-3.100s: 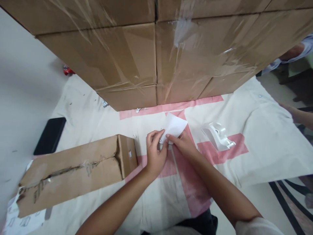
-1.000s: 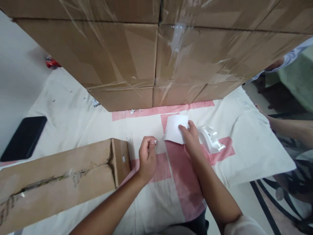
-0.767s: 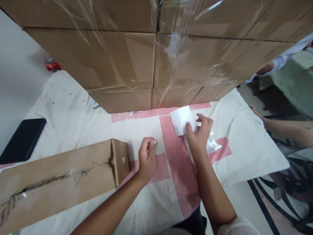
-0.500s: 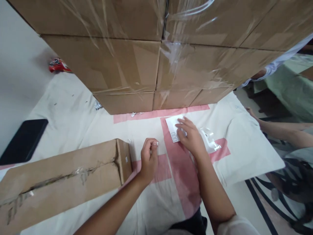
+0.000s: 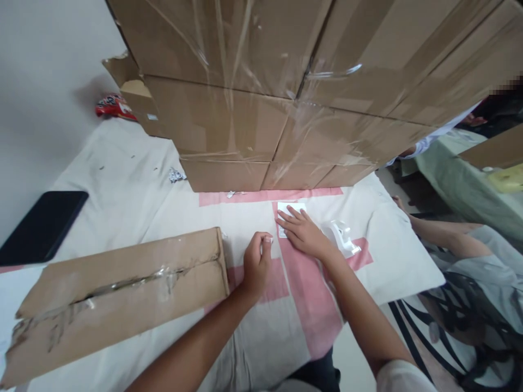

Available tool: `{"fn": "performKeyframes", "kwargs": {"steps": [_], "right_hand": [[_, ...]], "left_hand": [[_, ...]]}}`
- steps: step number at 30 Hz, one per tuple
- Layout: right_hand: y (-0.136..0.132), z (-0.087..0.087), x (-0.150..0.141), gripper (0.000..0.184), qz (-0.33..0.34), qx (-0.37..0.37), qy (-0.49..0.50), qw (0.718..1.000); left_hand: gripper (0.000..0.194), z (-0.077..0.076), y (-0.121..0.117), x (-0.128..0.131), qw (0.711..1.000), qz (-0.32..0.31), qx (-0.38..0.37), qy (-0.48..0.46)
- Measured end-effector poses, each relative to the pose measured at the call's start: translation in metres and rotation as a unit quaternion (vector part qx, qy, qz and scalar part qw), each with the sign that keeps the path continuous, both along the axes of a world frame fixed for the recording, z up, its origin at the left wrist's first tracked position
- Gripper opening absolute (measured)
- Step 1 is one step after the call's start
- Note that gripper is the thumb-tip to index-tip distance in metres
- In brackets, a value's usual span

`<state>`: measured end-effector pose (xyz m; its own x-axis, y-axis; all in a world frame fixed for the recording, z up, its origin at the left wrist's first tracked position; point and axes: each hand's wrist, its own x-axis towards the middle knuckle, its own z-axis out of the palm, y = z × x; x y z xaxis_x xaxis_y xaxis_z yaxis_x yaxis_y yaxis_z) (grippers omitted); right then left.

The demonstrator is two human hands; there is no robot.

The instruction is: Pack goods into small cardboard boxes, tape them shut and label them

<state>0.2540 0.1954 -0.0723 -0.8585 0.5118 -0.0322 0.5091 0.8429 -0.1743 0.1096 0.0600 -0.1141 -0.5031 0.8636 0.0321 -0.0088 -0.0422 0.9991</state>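
Note:
My left hand (image 5: 256, 264) is closed above the cloth, its thumb pressed to the fingers. A tiny white piece (image 5: 271, 239) shows at the thumb tip; its kind is too small to tell. With fingers spread, my right hand (image 5: 304, 231) lies flat over a small white paper sheet (image 5: 282, 232) and covers most of it. Just right of that hand is a white plastic item (image 5: 342, 238) that resembles a small tape dispenser. The long brown cardboard box (image 5: 134, 288), with a ragged taped seam, lies left of my left hand.
Stacked cardboard boxes (image 5: 229, 125) wrapped in clear film stand behind my hands. A black phone-like slab (image 5: 44, 226) lies at the left, a red packet (image 5: 114, 106) farther back. Another person's arm (image 5: 445, 231) is at the right, beyond the cloth's edge (image 5: 439, 280).
My right hand has flattened, its fingers spreading over the paper sheet, which now sits straighter. My left hand keeps its pinch. The camera view has shifted, showing more at the left behind the stack.

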Motion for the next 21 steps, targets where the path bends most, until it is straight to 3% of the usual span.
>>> {"fn": "performKeyframes", "kwargs": {"steps": [4, 7, 11, 15, 21], "right_hand": [[0.017, -0.008, -0.018, 0.052, -0.081, 0.035, -0.028, 0.996], [0.023, -0.012, -0.036, 0.051, -0.153, 0.064, 0.024, 0.986], [0.016, -0.014, -0.044, 0.041, -0.146, 0.058, 0.069, 0.985], [0.016, -0.019, -0.047, 0.051, -0.14, 0.059, 0.055, 0.987], [0.033, -0.023, -0.062, 0.049, -0.23, 0.065, 0.046, 0.97]], "left_hand": [[0.029, 0.0, 0.0, 0.0, 1.0, -0.002, 0.001, 0.002], [0.029, -0.001, 0.0, -0.001, 1.0, -0.006, 0.001, 0.0], [0.029, 0.001, -0.001, -0.002, 1.0, -0.016, 0.002, -0.007], [0.03, 0.001, -0.002, -0.002, 1.0, -0.018, 0.001, -0.01], [0.03, -0.002, -0.001, -0.002, 1.0, -0.022, -0.004, -0.006]]}}
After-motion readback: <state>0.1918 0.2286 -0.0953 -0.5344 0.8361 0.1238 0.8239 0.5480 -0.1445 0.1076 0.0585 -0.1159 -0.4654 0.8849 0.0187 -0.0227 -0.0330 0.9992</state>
